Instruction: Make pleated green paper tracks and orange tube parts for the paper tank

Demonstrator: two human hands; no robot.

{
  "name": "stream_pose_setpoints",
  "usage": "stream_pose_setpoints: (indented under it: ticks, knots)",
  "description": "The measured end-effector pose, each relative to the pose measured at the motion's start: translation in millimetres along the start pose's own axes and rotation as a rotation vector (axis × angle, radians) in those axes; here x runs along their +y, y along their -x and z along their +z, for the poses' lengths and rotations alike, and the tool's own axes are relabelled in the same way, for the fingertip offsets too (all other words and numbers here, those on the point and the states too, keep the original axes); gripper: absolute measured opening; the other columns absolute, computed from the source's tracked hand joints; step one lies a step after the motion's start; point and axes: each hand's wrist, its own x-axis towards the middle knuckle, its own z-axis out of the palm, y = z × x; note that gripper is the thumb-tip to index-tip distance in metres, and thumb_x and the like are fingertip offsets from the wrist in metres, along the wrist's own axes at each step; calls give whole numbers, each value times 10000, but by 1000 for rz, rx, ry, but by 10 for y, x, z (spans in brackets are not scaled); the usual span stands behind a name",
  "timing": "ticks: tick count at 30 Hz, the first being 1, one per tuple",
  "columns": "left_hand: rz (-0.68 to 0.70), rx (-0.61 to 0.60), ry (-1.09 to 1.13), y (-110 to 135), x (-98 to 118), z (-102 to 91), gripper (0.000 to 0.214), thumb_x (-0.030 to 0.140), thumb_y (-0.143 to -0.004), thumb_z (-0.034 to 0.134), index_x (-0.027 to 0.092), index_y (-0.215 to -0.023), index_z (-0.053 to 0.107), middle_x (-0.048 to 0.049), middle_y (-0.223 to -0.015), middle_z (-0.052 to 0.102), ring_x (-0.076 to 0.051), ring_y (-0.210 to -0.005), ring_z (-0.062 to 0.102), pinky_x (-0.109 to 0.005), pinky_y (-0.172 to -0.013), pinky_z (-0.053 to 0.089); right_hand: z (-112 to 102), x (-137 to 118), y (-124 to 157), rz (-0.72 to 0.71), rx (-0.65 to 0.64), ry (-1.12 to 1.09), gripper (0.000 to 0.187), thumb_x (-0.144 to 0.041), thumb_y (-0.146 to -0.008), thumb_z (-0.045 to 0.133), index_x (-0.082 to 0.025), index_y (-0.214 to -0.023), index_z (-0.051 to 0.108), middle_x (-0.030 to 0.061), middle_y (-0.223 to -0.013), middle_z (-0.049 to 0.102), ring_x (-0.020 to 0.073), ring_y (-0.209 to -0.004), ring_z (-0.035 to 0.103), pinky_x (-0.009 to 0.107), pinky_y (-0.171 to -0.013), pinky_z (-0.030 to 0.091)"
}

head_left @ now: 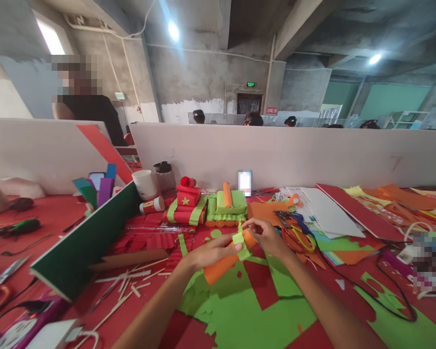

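My left hand point(215, 252) is wrapped around an orange paper roll point(217, 272), which is held tilted over the table. A light green paper strip point(244, 253) lies across the roll near its upper end. At that end, my right hand point(268, 236) is closed with its fingertips on the strip's raised tip. Below both hands are green paper sheets point(261, 310) with jagged cut edges and a dark red paper piece point(259, 281). Just beyond stand a green paper tank model point(232, 201) with an orange barrel and a red paper tank model point(186, 199) with a star.
Scissors point(301, 240) and pliers point(284, 219) lie to the right beside white sheets point(330, 213). On the left are a dark green board point(83, 247), a white cup point(144, 184) and thin sticks point(127, 286). A white partition point(294, 155) runs behind; a person point(90, 114) stands beyond.
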Motion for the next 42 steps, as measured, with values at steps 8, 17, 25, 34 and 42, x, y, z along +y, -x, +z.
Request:
stream_pose_setpoints:
  ticks: [8, 17, 25, 34, 42]
  knots:
    - [41, 45, -171, -24, 19, -27, 323, 498, -769, 627, 177, -805, 636, -4, -759, 581, -183, -725, 521, -251, -635, 402, 30, -26, 6, 101, -100, -177, 367, -549, -833, 566, -198, -912, 643, 24, -779, 594, 156, -688, 533, 240, -596, 413]
    - [51, 318, -87, -99, 47, -39, 477, 548, -845, 512, 159, -1112, 585, -59, -958, 640, -231, -890, 579, -306, -762, 473, -183, -99, 78, 312, -286, -491, 577, -649, -884, 381, -224, -1264, 471, -48, -501, 540, 90, -355, 381, 180, -368, 262]
    - [246, 240, -164, -32, 81, -22, 468, 473, -888, 500, 211, -1277, 480, -72, -1235, 572, -255, -1125, 518, -355, -966, 420, -32, -102, 73, 517, -543, -735, 686, -759, -837, 254, -271, -1282, 439, 104, -999, 691, 233, -838, 689, 225, -483, 494]
    - [127, 64, -347, 2, 51, -52, 612, 510, -788, 618, 193, -1302, 518, -111, -1292, 566, -316, -1138, 537, -389, -935, 438, -53, -100, 60, 300, -206, -704, 451, -491, -888, 543, -271, -1280, 502, 35, -879, 653, 150, -712, 626, 260, -622, 515]
    - [72, 58, -542, -78, -91, -78, 555, 548, -797, 564, 148, -1180, 573, -91, -965, 644, -239, -812, 581, -294, -667, 439, -26, -208, 71, 72, -245, -275, 483, -402, -832, 649, -274, -1278, 513, 66, -1147, 625, 226, -1061, 579, 365, -913, 453]
